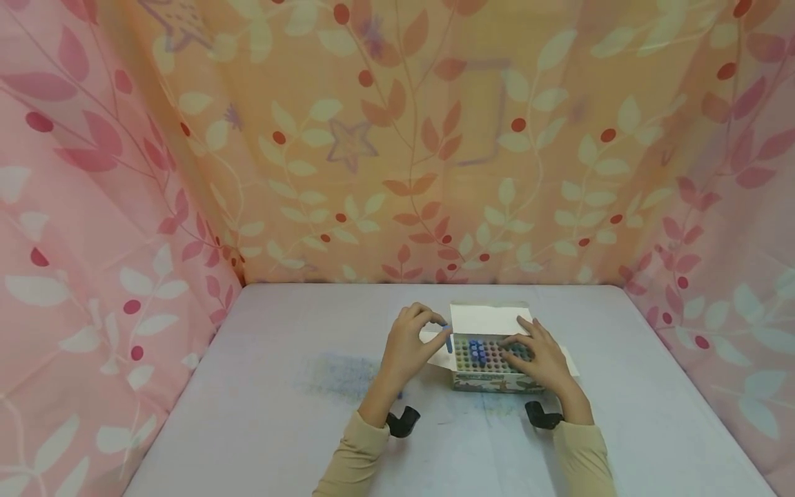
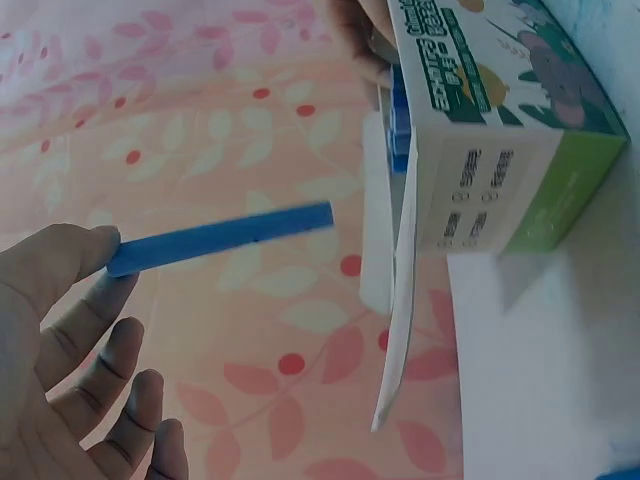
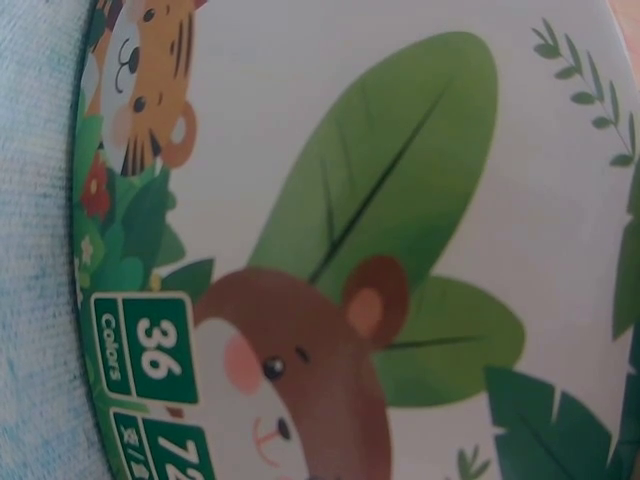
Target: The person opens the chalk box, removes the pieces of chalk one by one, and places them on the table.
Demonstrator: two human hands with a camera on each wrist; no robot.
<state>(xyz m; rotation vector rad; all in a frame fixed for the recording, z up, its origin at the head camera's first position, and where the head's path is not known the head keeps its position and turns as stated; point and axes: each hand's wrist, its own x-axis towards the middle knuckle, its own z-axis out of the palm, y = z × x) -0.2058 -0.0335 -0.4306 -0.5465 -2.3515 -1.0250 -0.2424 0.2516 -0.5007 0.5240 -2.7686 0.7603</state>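
My left hand (image 1: 411,345) pinches a blue crayon (image 2: 220,238) between thumb and index finger, its other fingers loosely bent. The crayon points toward the open box in the left wrist view; in the head view it stands upright just off the box's left side. A cardboard crayon box (image 1: 497,382) with printed animals lies with its lid (image 1: 491,319) folded back. Several blue crayons (image 1: 478,352) stick up from its rows of holes. My right hand (image 1: 543,359) rests over the box's right part, thumb and index finger bent above the holes, another finger by the lid.
The box's side flaps (image 1: 442,353) spread outward. Blue smudges (image 1: 344,376) mark the white tablecloth (image 1: 261,414) left of the left forearm. A small blue piece (image 1: 400,395) lies by the left wrist. Patterned curtains (image 1: 397,172) enclose the table at the back and both sides.
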